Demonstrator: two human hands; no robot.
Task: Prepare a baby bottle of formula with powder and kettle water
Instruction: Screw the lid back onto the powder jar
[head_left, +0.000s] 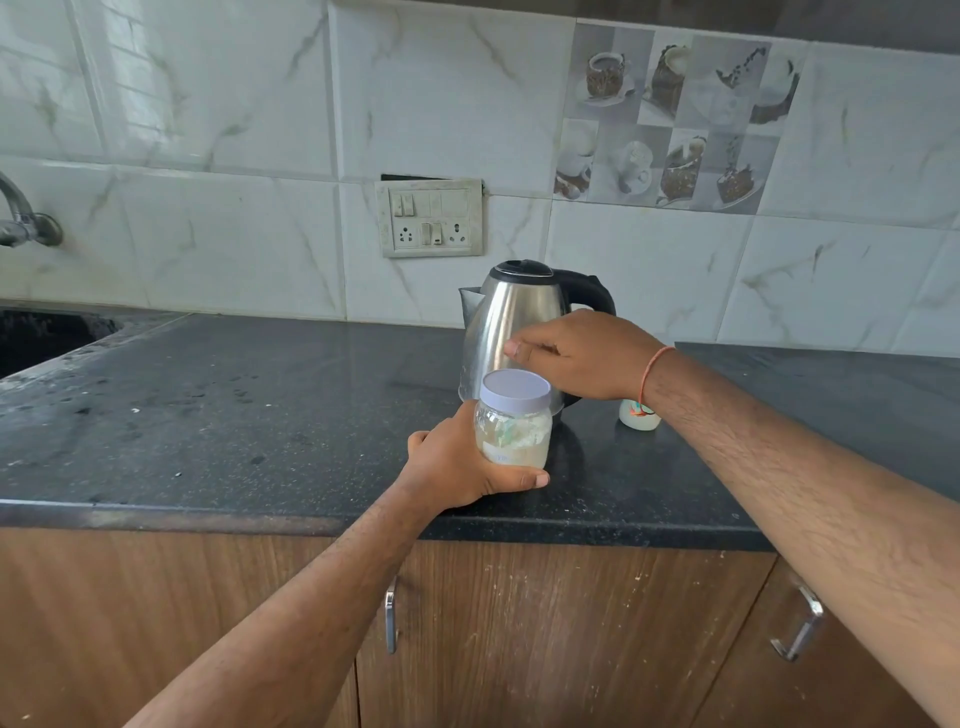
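A clear plastic jar of white powder (511, 431) with a pale lilac screw lid (515, 389) stands near the front of the black counter (234, 415). My left hand (457, 467) grips the jar's lower part from the left, thumb across its front. My right hand (582, 358) hovers just above and behind the lid, fingers loosely curled, holding nothing. Behind the jar stands a steel kettle (511, 317) with a black lid and handle. A small white baby bottle (638, 415) stands to the kettle's right, mostly hidden behind my right wrist.
A wall socket panel (430, 218) sits above the kettle on the tiled wall. A tap (23, 218) and a sink (47, 338) are at the far left. Wooden cabinet doors with metal handles (390, 616) lie below the counter edge.
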